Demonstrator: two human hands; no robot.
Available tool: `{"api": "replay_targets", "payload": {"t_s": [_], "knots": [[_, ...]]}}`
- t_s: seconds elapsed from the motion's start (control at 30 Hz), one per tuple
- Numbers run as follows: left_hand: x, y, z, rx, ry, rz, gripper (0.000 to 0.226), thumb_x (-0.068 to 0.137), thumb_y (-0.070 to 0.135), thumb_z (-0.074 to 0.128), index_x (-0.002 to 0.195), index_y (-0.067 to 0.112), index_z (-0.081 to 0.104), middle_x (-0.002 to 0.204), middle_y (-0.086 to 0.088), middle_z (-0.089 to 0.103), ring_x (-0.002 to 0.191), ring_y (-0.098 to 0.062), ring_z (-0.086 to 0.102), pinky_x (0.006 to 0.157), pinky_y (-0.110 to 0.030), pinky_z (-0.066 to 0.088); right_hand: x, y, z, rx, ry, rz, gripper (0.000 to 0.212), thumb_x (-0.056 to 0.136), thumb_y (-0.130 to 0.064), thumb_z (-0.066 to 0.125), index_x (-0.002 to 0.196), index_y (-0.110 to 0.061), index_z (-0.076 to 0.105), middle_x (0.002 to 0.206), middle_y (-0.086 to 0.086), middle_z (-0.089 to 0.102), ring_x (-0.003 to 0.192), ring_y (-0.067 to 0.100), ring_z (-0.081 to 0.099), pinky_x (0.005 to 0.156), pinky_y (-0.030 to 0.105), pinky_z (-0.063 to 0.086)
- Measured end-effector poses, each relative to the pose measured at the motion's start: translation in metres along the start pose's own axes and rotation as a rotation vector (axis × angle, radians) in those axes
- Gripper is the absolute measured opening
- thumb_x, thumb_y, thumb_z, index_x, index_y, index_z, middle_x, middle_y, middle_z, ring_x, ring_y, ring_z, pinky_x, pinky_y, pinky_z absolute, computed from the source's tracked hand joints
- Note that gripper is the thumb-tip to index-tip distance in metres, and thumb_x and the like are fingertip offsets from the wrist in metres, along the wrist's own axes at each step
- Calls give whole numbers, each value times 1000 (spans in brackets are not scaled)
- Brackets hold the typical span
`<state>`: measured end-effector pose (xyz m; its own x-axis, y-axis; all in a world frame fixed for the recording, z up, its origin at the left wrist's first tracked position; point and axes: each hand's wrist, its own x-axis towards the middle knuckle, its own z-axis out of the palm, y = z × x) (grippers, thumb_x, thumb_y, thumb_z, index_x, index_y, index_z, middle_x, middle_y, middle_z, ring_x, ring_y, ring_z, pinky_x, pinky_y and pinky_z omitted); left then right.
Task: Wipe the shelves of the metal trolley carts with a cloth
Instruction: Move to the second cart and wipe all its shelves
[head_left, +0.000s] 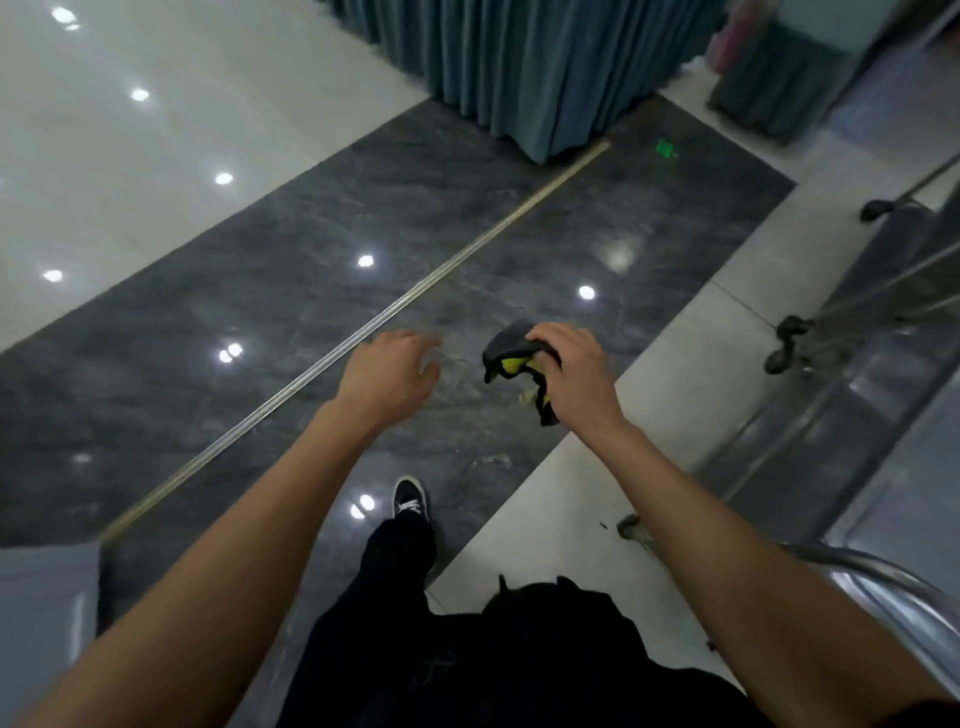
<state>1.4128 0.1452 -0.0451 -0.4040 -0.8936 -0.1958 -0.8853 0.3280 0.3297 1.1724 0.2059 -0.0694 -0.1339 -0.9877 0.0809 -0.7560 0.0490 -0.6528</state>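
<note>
Head view, looking down at glossy floor. Right hand (574, 374) clamped on bunched grey-and-yellow cloth (514, 361), held in the air over dark floor tiles (311, 291). Left hand (389, 371) just left of it, fingers loosely apart, holding nothing. Metal trolley cart (857, 395) at right edge, well apart from cloth. Teal skirted table (545, 67) far, centre.

Trolley cart (852, 395) right of cloth (511, 358)

A dark marble floor band (322, 291) crossed by a metal strip (363, 332) lies between pale tiles (135, 156). Teal skirting (524, 73) hangs beyond, a green scrap (664, 149) near it. A black shoe (410, 499) stands on the marble.
</note>
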Motion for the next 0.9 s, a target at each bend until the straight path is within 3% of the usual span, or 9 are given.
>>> {"api": "replay_targets", "payload": {"t_s": [0.13,0.47,0.63,0.8,0.9], "knots": [[86,16,-13,0,-99,171,41,96,35,55,134,24,60,131,-6,64,121,-31,57,99,-44,47,34,22,-15,-39,98,185,26,96,-2,55,116,-13,68,122,0,65,115,20,51,99,19,33],[274,150,-1,82,-311,648,31,94,29,54,122,23,66,121,-5,68,107,-33,63,88,-41,50,75,117,-71,-11,459,629,25,93,-1,57,111,-13,69,117,2,67,109,20,52,95,21,36],[343,222,17,207,-393,769,27,92,32,56,115,24,67,114,-4,70,105,-32,65,87,-40,52,97,181,-110,39,579,738,24,95,-2,55,112,-11,69,117,5,67,110,23,52,96,26,41],[386,277,20,264,-480,799,35,93,38,56,125,30,67,129,0,66,114,-28,62,93,-36,47,108,216,-148,114,669,841,22,93,1,56,109,-7,69,111,8,67,104,30,59,93,44,50],[408,318,27,319,-530,871,39,93,39,50,127,28,65,129,-3,65,114,-28,62,95,-37,50,108,232,-162,122,765,887,25,93,3,56,113,-7,68,117,8,67,108,27,58,97,41,49]]}}
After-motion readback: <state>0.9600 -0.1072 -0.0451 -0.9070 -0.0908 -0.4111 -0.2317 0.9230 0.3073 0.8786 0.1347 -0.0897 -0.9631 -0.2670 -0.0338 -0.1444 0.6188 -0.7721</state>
